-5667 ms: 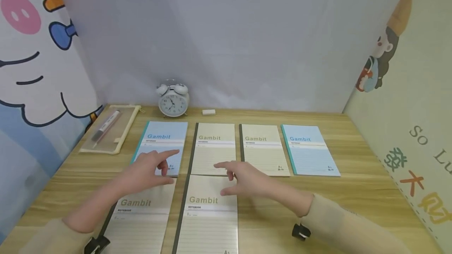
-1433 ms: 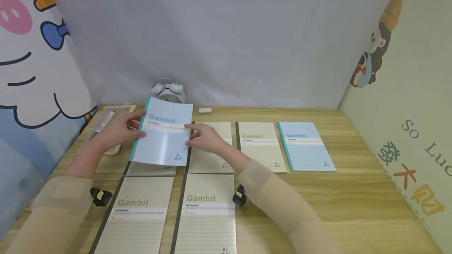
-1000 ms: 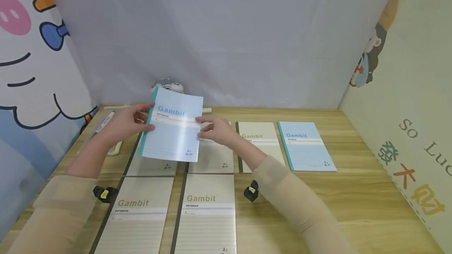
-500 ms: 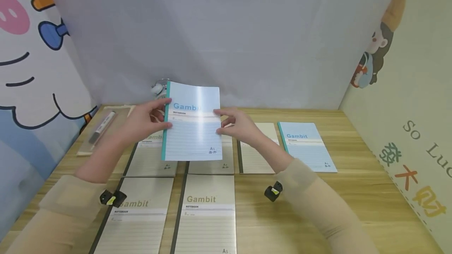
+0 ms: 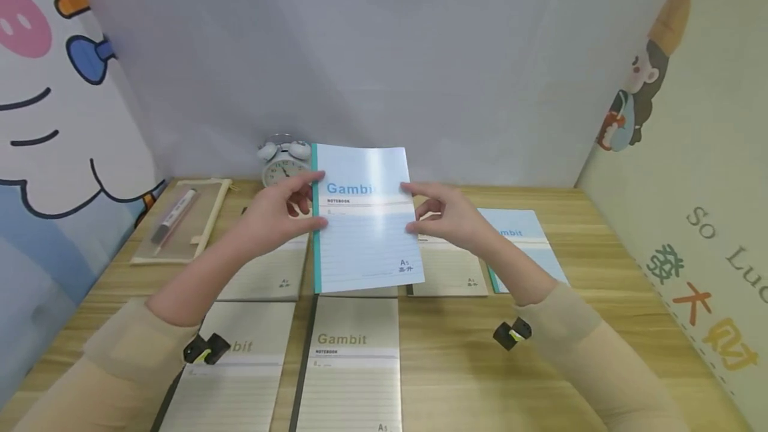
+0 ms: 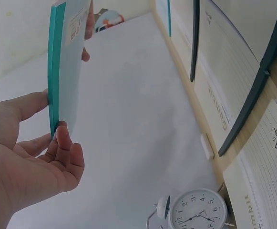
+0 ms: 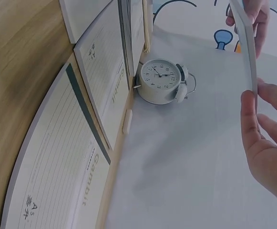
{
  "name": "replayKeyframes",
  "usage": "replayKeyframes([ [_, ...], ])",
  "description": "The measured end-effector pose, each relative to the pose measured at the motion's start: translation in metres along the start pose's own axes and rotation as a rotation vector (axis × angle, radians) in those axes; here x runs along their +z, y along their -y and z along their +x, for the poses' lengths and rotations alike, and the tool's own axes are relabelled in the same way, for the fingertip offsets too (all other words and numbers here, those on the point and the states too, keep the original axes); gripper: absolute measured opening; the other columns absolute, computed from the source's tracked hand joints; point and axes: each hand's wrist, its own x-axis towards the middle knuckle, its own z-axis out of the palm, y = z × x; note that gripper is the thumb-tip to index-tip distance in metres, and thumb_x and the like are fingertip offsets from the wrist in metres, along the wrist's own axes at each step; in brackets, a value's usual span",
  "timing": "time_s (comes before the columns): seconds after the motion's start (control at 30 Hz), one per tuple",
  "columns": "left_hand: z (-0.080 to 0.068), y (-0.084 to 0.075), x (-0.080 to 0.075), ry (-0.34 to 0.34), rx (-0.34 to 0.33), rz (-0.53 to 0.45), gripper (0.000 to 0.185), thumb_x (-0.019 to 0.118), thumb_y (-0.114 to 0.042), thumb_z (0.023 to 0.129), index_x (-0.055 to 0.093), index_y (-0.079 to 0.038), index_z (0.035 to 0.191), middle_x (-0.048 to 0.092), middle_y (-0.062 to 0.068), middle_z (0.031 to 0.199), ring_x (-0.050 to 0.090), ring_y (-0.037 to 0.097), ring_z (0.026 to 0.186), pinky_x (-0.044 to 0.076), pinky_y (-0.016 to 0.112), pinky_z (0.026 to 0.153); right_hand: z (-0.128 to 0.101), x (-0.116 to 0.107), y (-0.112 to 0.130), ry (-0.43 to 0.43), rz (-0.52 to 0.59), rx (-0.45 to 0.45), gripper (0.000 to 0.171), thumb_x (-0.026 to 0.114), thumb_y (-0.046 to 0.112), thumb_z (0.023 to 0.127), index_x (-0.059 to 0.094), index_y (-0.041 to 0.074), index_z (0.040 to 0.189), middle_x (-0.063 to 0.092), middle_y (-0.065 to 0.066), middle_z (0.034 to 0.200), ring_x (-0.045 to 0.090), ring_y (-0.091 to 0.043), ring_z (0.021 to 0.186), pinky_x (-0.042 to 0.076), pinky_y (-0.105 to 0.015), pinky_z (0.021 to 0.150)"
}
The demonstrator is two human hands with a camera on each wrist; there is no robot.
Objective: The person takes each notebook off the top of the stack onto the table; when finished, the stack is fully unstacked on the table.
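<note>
A light blue Gambit notebook [image 5: 366, 219] with a teal spine hangs upright above the back row of notebooks, its cover facing me. My left hand [image 5: 288, 209] pinches its spine edge, thumb in front and fingers behind. My right hand [image 5: 441, 212] pinches the opposite edge. In the left wrist view the teal spine [image 6: 57, 71] sits between thumb and fingers of my left hand [image 6: 38, 162]. The right wrist view shows the notebook's thin edge [image 7: 247, 47] held by my right hand [image 7: 267, 152].
Beige notebooks lie on the wooden desk [image 5: 600, 325]: one at back left [image 5: 264, 275], another [image 5: 447, 272] under my right wrist, two in front [image 5: 351, 365] [image 5: 234, 385]. A second blue notebook [image 5: 531, 239] lies at back right. An alarm clock [image 5: 281, 162] and a pencil pouch [image 5: 180, 219] stand at back left.
Both hands lifted the blue notebook off the back-left beige one and carried it rightward, from above the left column to above the middle one. It now stands more upright.
</note>
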Motion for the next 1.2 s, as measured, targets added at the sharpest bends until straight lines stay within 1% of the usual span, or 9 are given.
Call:
replayKeyframes([
  [0.13, -0.003, -0.01, 0.008, 0.009, 0.019, -0.022, 0.073, 0.074, -0.013, 0.082, 0.037, -0.009, 0.145, 0.056, 0.009, 0.099, 0.051, 0.022, 0.088, 0.045, 0.034, 0.08, -0.012, -0.007, -0.003, 0.01, -0.059, -0.028, 0.071, 0.077, 0.021, 0.079, 0.044, 0.021, 0.142, 0.042, 0.003, 0.143, 0.06, -0.018, 0.095, 0.053, -0.027, 0.084],
  [0.27, -0.003, -0.019, 0.023, 0.014, 0.031, -0.048, 0.073, 0.075, -0.014, 0.081, 0.039, -0.011, 0.144, 0.057, 0.006, 0.098, 0.051, 0.022, 0.086, 0.044, 0.032, 0.076, -0.025, -0.018, -0.008, -0.002, -0.074, -0.012, 0.071, 0.077, 0.021, 0.08, 0.043, 0.023, 0.142, 0.039, 0.004, 0.145, 0.061, -0.019, 0.092, 0.053, -0.026, 0.081],
  [0.37, -0.003, -0.024, 0.034, 0.011, 0.047, -0.052, 0.075, 0.076, -0.016, 0.08, 0.039, -0.012, 0.144, 0.058, 0.004, 0.098, 0.052, 0.022, 0.085, 0.045, 0.031, 0.075, -0.034, -0.027, -0.011, -0.01, -0.082, -0.005, 0.07, 0.076, 0.02, 0.08, 0.044, 0.023, 0.142, 0.039, 0.004, 0.145, 0.061, -0.019, 0.087, 0.054, -0.025, 0.077],
  [0.57, -0.005, -0.034, 0.056, 0.007, 0.093, -0.08, 0.073, 0.076, -0.016, 0.08, 0.041, -0.012, 0.143, 0.059, 0.002, 0.096, 0.052, 0.019, 0.084, 0.048, 0.034, 0.077, -0.055, -0.039, -0.016, -0.01, -0.097, -0.038, 0.071, 0.076, 0.016, 0.08, 0.043, 0.016, 0.142, 0.043, -0.005, 0.142, 0.063, -0.018, 0.078, 0.056, -0.028, 0.071],
  [0.8, -0.01, -0.039, 0.088, 0.01, 0.162, -0.112, 0.071, 0.075, -0.016, 0.081, 0.04, -0.012, 0.143, 0.059, -0.001, 0.089, 0.05, 0.018, 0.079, 0.043, 0.026, 0.066, -0.078, -0.058, -0.031, 0.019, -0.095, -0.061, 0.071, 0.073, 0.007, 0.081, 0.041, 0.012, 0.144, 0.044, -0.013, 0.132, 0.063, -0.016, 0.077, 0.056, -0.028, 0.067],
  [0.9, -0.011, -0.04, 0.103, 0.031, 0.171, -0.127, 0.073, 0.076, -0.017, 0.081, 0.04, -0.013, 0.144, 0.057, -0.001, 0.087, 0.05, 0.019, 0.077, 0.04, 0.023, 0.062, -0.089, -0.067, -0.037, 0.054, -0.071, -0.046, 0.071, 0.071, 0.006, 0.083, 0.038, 0.013, 0.145, 0.043, -0.014, 0.124, 0.064, -0.019, 0.077, 0.056, -0.031, 0.064],
  [1.0, -0.013, -0.042, 0.115, 0.068, 0.178, -0.138, 0.074, 0.077, -0.017, 0.08, 0.039, -0.012, 0.144, 0.057, 0.002, 0.086, 0.049, 0.017, 0.075, 0.038, 0.021, 0.059, -0.099, -0.072, -0.041, 0.091, -0.062, -0.023, 0.073, 0.071, 0.006, 0.083, 0.036, 0.014, 0.146, 0.042, -0.014, 0.116, 0.064, -0.02, 0.073, 0.056, -0.035, 0.061],
  [1.13, -0.016, -0.042, 0.127, 0.134, 0.171, -0.142, 0.076, 0.076, -0.017, 0.08, 0.037, -0.013, 0.145, 0.058, 0.005, 0.087, 0.047, 0.014, 0.073, 0.036, 0.019, 0.056, -0.111, -0.071, -0.046, 0.134, -0.053, 0.019, 0.078, 0.072, 0.007, 0.082, 0.032, 0.015, 0.148, 0.04, -0.014, 0.115, 0.064, -0.02, 0.069, 0.056, -0.036, 0.06],
  [1.2, -0.018, -0.042, 0.133, 0.173, 0.159, -0.147, 0.076, 0.076, -0.018, 0.081, 0.036, -0.013, 0.145, 0.057, 0.002, 0.087, 0.046, 0.014, 0.073, 0.035, 0.019, 0.055, -0.116, -0.068, -0.051, 0.144, -0.069, 0.039, 0.079, 0.073, 0.009, 0.082, 0.031, 0.017, 0.148, 0.04, -0.015, 0.112, 0.063, -0.018, 0.07, 0.056, -0.035, 0.061],
])
